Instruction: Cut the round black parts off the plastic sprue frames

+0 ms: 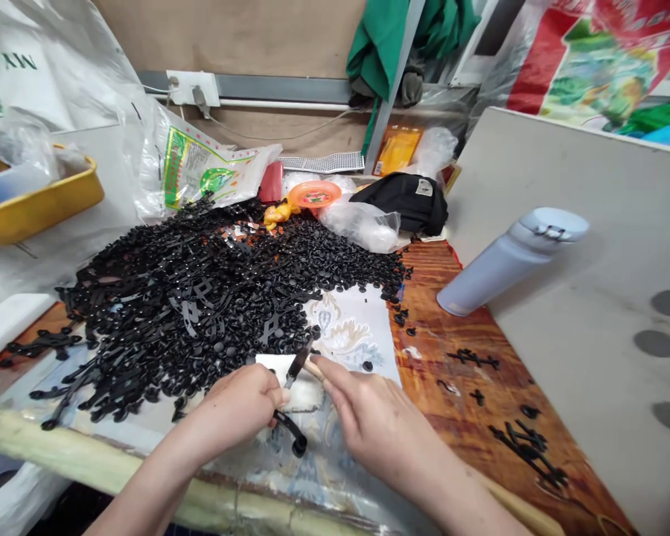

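Observation:
My left hand (251, 398) is closed in a pinch on a long black plastic part (291, 432), whose round end sticks out below the fingers. A dark flat piece (298, 363) shows above its fingertips; whether it is a blade or the same part's other end, I cannot tell. Close beside it, my right hand (357, 406) is closed round a slim tan tool (311, 368), mostly hidden by the fingers. Both hands are over a white block or pad (307, 396). Just beyond the left hand lies a big heap of black plastic parts (212, 298).
A pale blue bottle (508, 260) stands at the right by a grey partition (592, 246). Loose black pieces (528, 450) lie on the wooden tabletop (424, 275). Behind the heap are an orange plate (314, 193), a black bag (402, 201) and plastic bags. A yellow bin (39, 205) is at left.

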A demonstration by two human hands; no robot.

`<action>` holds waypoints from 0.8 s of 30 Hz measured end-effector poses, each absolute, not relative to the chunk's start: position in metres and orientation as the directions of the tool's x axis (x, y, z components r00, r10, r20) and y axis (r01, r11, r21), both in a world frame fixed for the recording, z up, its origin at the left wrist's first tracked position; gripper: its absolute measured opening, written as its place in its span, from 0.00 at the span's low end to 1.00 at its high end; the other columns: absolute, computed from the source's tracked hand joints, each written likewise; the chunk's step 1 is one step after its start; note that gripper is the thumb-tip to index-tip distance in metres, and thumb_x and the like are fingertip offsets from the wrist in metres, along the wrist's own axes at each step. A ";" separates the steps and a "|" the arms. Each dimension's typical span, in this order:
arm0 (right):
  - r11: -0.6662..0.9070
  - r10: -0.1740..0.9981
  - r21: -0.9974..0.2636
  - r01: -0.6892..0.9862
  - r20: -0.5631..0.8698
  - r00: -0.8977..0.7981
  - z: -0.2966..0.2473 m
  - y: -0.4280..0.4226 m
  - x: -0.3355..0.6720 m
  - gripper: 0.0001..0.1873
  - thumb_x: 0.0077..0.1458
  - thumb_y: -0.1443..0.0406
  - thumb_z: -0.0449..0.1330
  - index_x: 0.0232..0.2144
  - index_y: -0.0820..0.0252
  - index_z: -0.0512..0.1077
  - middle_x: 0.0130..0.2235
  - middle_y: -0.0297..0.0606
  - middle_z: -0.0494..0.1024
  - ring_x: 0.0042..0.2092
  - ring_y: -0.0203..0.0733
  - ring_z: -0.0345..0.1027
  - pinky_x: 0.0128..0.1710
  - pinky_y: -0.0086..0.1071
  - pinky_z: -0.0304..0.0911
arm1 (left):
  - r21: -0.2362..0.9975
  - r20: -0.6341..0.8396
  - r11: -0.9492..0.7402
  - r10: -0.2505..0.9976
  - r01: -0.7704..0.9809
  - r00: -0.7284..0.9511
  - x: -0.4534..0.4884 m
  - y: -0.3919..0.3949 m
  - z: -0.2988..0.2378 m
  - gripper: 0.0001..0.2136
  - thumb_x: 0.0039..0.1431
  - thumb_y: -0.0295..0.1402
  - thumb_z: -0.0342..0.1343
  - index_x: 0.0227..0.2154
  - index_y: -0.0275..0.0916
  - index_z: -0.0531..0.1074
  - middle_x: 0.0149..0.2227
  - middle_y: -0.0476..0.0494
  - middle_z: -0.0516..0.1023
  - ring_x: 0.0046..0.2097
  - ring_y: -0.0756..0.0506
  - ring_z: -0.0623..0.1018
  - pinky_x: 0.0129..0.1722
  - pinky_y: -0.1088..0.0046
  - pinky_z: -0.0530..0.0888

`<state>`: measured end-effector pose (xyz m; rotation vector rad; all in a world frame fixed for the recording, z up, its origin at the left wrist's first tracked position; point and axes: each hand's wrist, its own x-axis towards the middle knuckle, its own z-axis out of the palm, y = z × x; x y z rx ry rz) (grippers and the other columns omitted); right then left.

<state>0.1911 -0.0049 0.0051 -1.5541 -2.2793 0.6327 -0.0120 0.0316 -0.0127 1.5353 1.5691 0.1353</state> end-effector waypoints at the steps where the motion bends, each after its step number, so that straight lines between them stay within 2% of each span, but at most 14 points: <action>1: 0.328 0.928 -0.544 0.772 0.033 -0.371 0.007 -0.004 0.192 0.21 0.63 0.67 0.47 0.56 0.49 0.65 0.45 0.39 0.78 0.42 0.48 0.75 0.42 0.42 0.69 | 0.632 -0.514 0.215 0.835 0.744 0.195 -0.012 0.032 -0.013 0.12 0.48 0.39 0.54 0.14 0.40 0.71 0.17 0.49 0.73 0.23 0.46 0.70 0.25 0.73 0.61; 3: 0.364 0.925 -0.608 0.706 0.147 -0.350 0.012 -0.001 0.195 0.21 0.63 0.67 0.46 0.56 0.47 0.64 0.51 0.35 0.75 0.47 0.44 0.72 0.47 0.39 0.67 | 0.644 -0.514 0.215 0.832 0.735 0.207 -0.012 0.032 -0.013 0.12 0.48 0.39 0.54 0.14 0.40 0.71 0.17 0.49 0.73 0.23 0.46 0.70 0.25 0.73 0.61; 5: 0.377 0.925 -0.634 0.676 0.211 -0.317 0.013 0.000 0.195 0.22 0.64 0.67 0.45 0.57 0.48 0.62 0.54 0.35 0.73 0.49 0.43 0.71 0.48 0.37 0.66 | 0.652 -0.513 0.219 0.832 0.726 0.211 -0.012 0.032 -0.014 0.13 0.48 0.39 0.53 0.14 0.40 0.71 0.17 0.49 0.74 0.23 0.46 0.70 0.25 0.73 0.62; 7: 0.344 0.933 -0.604 0.719 0.135 -0.333 0.011 -0.001 0.193 0.21 0.64 0.67 0.45 0.57 0.50 0.62 0.48 0.39 0.77 0.44 0.45 0.74 0.44 0.38 0.68 | 0.660 -0.512 0.224 0.832 0.717 0.212 -0.013 0.031 -0.015 0.13 0.48 0.39 0.53 0.14 0.40 0.71 0.17 0.49 0.74 0.23 0.46 0.70 0.24 0.74 0.61; 10: 0.304 0.930 -0.477 0.825 -0.042 -0.366 0.007 -0.003 0.187 0.20 0.64 0.67 0.45 0.56 0.52 0.64 0.37 0.41 0.80 0.37 0.50 0.75 0.36 0.39 0.68 | 0.671 -0.502 0.224 0.838 0.707 0.211 -0.013 0.030 -0.017 0.12 0.48 0.38 0.53 0.14 0.40 0.71 0.17 0.49 0.74 0.23 0.46 0.70 0.24 0.74 0.61; 14: 0.333 0.927 -0.329 0.884 -0.059 -0.371 0.013 -0.003 0.181 0.20 0.63 0.68 0.46 0.55 0.50 0.64 0.34 0.41 0.79 0.35 0.52 0.75 0.33 0.38 0.65 | 0.684 -0.457 0.206 0.868 0.700 0.191 -0.010 0.027 -0.015 0.13 0.48 0.38 0.53 0.13 0.40 0.69 0.15 0.50 0.71 0.21 0.47 0.68 0.22 0.74 0.58; 17: 0.321 0.933 -0.309 0.895 -0.056 -0.354 0.017 -0.003 0.178 0.20 0.62 0.68 0.47 0.55 0.50 0.64 0.34 0.41 0.79 0.34 0.52 0.75 0.31 0.36 0.63 | 0.693 -0.386 0.184 0.912 0.697 0.143 -0.006 0.021 -0.011 0.14 0.48 0.38 0.54 0.11 0.41 0.65 0.14 0.52 0.66 0.20 0.48 0.64 0.22 0.74 0.54; 20: 0.300 0.941 -0.354 0.886 -0.042 -0.336 0.015 -0.004 0.178 0.21 0.62 0.68 0.48 0.56 0.50 0.63 0.37 0.41 0.80 0.37 0.52 0.75 0.34 0.37 0.64 | 0.714 -0.309 0.165 0.946 0.680 0.095 -0.005 0.015 -0.008 0.14 0.47 0.38 0.55 0.11 0.41 0.61 0.14 0.54 0.61 0.21 0.49 0.61 0.22 0.74 0.52; 24: 0.253 0.953 -0.567 0.784 0.006 -0.304 0.006 -0.004 0.186 0.19 0.65 0.65 0.45 0.55 0.46 0.65 0.45 0.37 0.78 0.44 0.47 0.74 0.41 0.35 0.65 | 0.756 -0.290 0.174 0.953 0.631 0.084 -0.007 0.014 -0.010 0.16 0.46 0.40 0.55 0.11 0.42 0.57 0.14 0.55 0.56 0.20 0.50 0.59 0.22 0.74 0.53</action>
